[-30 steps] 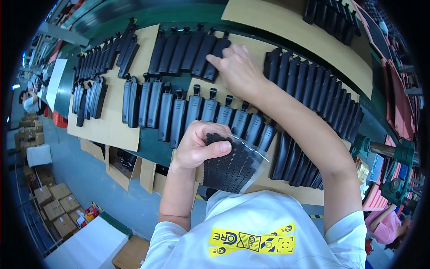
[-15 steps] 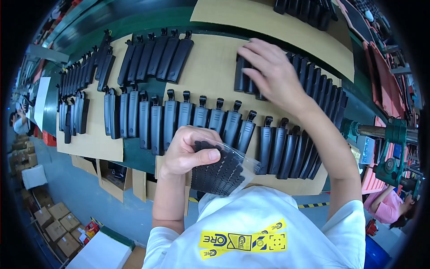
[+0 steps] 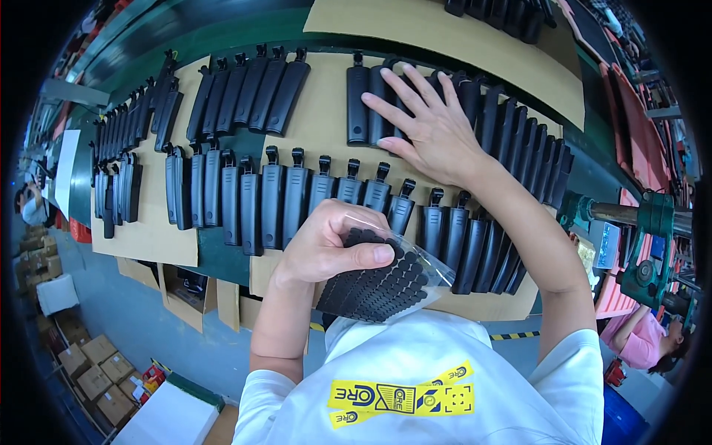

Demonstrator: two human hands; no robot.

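My left hand (image 3: 337, 248) pinches a clear sheet (image 3: 382, 285) covered with rows of small round black pads, the thumb lying on top. It is held in front of my shirt, over the near edge of the work surface. My right hand (image 3: 434, 133) is spread flat over the far row of long black plastic parts (image 3: 357, 107), with nothing gripped. Its palm and fingers hide some of these parts. Beyond my left hand runs a nearer row of similar black parts (image 3: 272, 200), each with a small clip-like end pointing away from me.
Cardboard sheets (image 3: 326, 85) cover the green table (image 3: 233, 245). More black parts (image 3: 259, 93) lie at the left and far side. A green metal fixture (image 3: 645, 252) stands at the right. A person in pink (image 3: 638, 337) is beyond it. Boxes (image 3: 96, 378) sit on the floor.
My right hand has moved left and its fingers have spread over the far row, whose leftmost parts have shifted left. The sheet in my left hand has moved slightly right.
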